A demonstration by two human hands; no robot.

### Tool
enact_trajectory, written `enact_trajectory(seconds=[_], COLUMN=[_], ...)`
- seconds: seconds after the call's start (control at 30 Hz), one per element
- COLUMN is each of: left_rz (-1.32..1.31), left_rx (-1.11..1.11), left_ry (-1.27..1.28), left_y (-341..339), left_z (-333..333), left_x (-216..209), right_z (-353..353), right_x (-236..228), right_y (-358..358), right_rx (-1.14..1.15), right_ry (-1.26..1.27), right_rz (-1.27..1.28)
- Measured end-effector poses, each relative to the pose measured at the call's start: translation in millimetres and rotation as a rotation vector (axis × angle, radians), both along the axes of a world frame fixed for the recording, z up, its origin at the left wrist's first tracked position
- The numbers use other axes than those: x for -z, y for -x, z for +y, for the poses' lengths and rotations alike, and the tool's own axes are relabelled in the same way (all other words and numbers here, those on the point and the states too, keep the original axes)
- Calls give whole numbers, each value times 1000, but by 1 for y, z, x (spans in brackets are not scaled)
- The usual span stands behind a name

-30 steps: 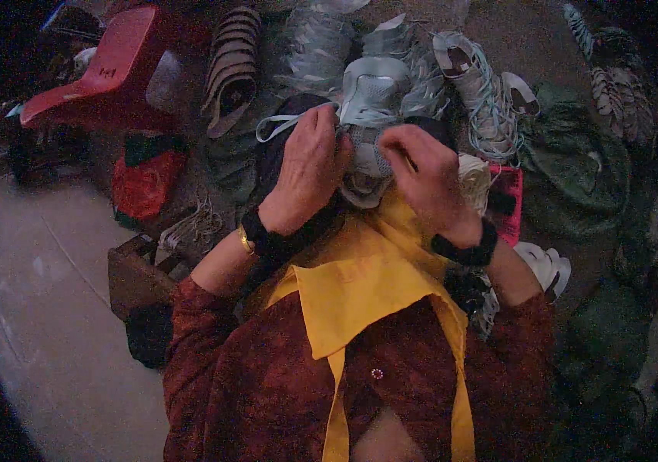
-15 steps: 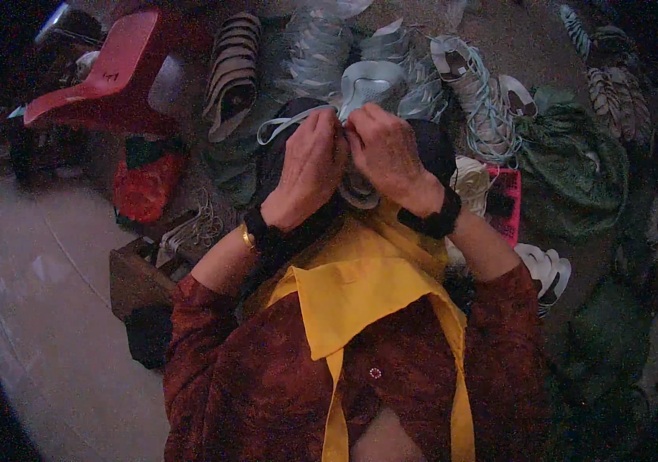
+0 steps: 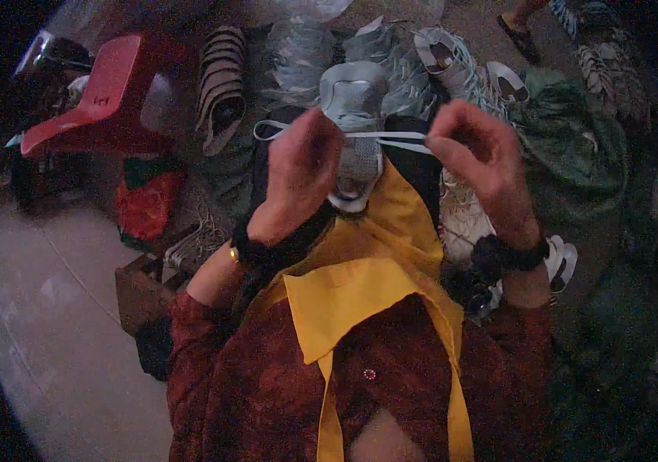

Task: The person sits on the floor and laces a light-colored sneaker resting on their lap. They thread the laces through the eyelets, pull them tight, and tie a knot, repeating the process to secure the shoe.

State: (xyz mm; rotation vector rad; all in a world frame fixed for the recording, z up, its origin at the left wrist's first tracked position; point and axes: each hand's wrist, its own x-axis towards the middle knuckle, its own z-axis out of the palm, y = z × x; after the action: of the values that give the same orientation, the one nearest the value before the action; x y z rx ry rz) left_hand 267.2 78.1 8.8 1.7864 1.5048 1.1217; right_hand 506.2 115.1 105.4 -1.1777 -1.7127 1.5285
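A pale grey-blue shoe upper (image 3: 360, 158) rests on my lap, its toe pointing away from me and its heel end near the yellow apron (image 3: 402, 212). A white shoelace (image 3: 400, 138) crosses it, pulled out sideways between my hands. My left hand (image 3: 298, 169), slightly blurred, is closed on the lace at the left edge of the upper, and a lace loop sticks out beyond it. Off to the right, my right hand (image 3: 483, 150) pinches the other stretch of lace between curled fingers. The left hand covers part of the upper's left side.
Stacks of similar pale uppers (image 3: 302, 61) stand beyond my knees, beside a row of nested brown ones (image 3: 221, 85). A red chair (image 3: 109, 85), a red bag (image 3: 144, 204) and a wooden box (image 3: 138, 289) are left; a green sack (image 3: 575, 150) and another person's foot (image 3: 520, 35) are right.
My hands were together over the upper; now they are apart, the right one having moved well to the right, drawing the lace out. A foot has come into view at the top right.
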Motion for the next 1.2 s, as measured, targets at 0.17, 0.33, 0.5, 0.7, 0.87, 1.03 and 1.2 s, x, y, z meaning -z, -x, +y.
enact_trajectory(seconds=[0.17,0.33,0.5,0.7,0.87,1.03,1.2], left_rz=[-214,-263,-188,-406,-410,-620,-764], left_rx=[263,559,517,287,158,-237,-122], left_ry=[101,332,349,496,472,470,371], left_y=[5,4,18,29,50,108,199], left_z=[24,29,25,3,-13,-39,-69], left_x=[-16,-16,3,9,-9,-23,-21], right_z=[6,13,5,-19,-46,-61,-84], right_x=[4,8,40,61,86,94,117], right_y=[15,10,3,-26,-39,-88,-161], right_rx=[-140,-167,-112,-47,-94,85,263], right_ry=[13,60,118,244,399,485,600], right_rz=[176,211,237,436,318,336,398])
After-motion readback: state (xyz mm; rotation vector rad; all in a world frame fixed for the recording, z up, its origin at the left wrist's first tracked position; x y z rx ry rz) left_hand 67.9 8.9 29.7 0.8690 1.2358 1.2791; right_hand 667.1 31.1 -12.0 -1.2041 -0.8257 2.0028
